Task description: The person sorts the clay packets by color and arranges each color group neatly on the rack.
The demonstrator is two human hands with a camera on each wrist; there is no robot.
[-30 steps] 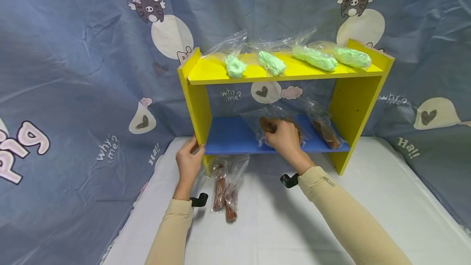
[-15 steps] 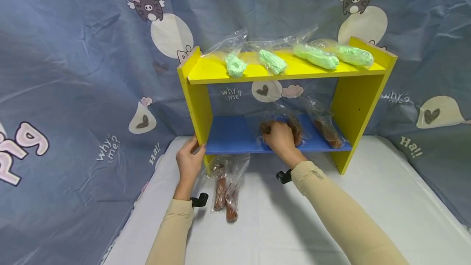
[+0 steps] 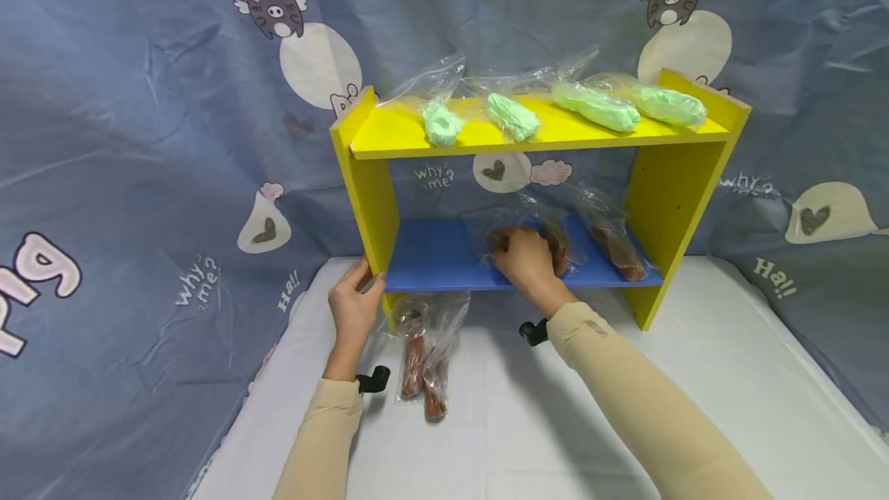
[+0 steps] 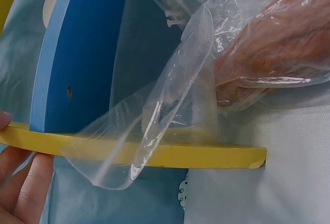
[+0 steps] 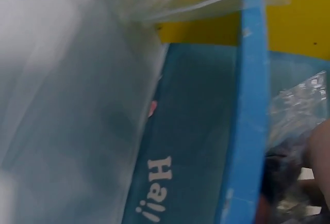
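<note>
In the head view my right hand holds a brown roll in a clear plastic bag on the blue middle shelf. Its fingertips are hidden, and the right wrist view shows only part of the hand beside crumpled plastic. Right of it on that shelf lie another bagged brown roll and a third bagged roll. My left hand grips the yellow side panel of the shelf unit, thumb on one side and fingers on the other in the left wrist view.
Two bagged brown rolls lie on the white tablecloth, below the shelf's left end. Several bagged green lumps line the yellow top shelf. A patterned blue curtain hangs behind and at the sides.
My right hand has shifted slightly left and lower with the bagged brown roll, and the bag's raised plastic has sunk onto the shelf. The left hand keeps its place on the panel.
</note>
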